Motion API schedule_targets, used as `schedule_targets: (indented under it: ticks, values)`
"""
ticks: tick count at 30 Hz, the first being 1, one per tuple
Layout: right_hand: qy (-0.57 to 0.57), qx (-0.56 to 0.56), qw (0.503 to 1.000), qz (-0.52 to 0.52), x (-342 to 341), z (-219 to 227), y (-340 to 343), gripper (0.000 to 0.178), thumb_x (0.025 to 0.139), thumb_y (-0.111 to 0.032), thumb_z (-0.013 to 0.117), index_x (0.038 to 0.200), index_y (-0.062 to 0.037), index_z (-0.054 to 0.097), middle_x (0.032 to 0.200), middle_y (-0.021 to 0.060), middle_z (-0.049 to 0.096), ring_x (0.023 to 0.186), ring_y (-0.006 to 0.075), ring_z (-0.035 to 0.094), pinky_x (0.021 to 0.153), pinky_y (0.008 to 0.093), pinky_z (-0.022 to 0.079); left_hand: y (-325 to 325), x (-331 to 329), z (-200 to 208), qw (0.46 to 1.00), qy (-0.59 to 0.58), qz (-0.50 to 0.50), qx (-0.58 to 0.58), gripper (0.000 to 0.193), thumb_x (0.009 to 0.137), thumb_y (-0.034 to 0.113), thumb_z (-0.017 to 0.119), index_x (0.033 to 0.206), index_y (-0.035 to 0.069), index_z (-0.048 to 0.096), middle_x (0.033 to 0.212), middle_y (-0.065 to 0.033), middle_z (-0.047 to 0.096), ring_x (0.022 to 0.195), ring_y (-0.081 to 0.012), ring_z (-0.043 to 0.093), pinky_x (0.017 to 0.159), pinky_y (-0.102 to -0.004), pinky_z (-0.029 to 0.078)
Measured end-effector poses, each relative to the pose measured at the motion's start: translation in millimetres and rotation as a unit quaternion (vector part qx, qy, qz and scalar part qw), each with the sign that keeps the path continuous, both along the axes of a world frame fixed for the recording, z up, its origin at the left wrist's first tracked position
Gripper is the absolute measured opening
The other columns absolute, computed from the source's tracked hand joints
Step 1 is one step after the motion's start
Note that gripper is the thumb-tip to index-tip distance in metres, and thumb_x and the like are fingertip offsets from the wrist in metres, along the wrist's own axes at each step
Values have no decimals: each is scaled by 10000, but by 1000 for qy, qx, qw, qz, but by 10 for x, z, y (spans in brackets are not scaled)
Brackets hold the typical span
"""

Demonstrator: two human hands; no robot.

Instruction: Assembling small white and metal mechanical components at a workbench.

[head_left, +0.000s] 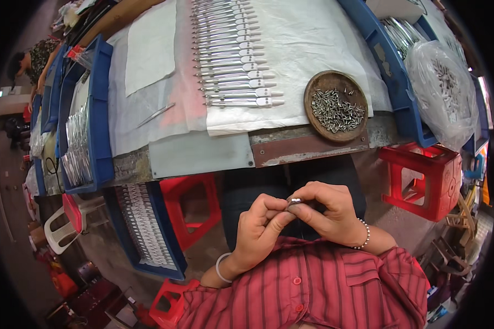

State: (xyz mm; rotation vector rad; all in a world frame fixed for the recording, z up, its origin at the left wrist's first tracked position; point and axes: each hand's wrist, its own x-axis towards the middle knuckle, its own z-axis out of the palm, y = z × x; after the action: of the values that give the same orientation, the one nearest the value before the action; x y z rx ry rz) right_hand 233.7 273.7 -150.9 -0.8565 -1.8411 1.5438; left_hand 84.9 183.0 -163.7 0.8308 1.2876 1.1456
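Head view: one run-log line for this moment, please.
left hand + right hand: pinch small metal part | round tray: metal pins | table: row of metal tools

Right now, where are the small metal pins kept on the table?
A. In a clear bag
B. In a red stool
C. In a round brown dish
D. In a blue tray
C: the loose pins lie heaped in the round brown dish at the table's front edge.

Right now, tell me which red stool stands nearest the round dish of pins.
The red stool at the right, just below the dish. The other stool sits further left, under the table edge.
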Motion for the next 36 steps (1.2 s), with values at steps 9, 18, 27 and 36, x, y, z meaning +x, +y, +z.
schedule_targets:
  ticks: [9,18,27,36]
  values:
    - [19,-31,999,6,77,-64,14,94,797,-35,651,856,21,601,691,76,616,569,107,601,493,213,457,106,-22,31,997,14,-78,-21,124,890,84,567,902,-12,489,760,-85,670,698,-59,605,593,-195,464]
    - [8,-370,929,-4,52,-159,84,107,834,-83,607,771,-7,567,633,7,574,508,21,494,426,161,359,262,-69,97,942,-224,-93,-231,119,894,81,549,885,-7,469,863,-136,635,789,-171,643,680,-269,537]
    - [51,-485,869,-81,84,-427,134,177,825,-117,625,690,-56,529,539,-19,477,365,24,348,321,183,225,416,-44,-146,906,-303,-106,-276,171,867,139,596,962,7,541,879,-138,653,766,-192,662,660,-270,545]
    - [59,-492,861,-112,155,-491,130,193,823,-126,632,681,-61,519,521,-14,475,346,31,338,316,188,219,521,-7,-236,883,-334,-125,-304,169,863,131,601,969,4,563,877,-150,655,763,-213,667,642,-280,558]
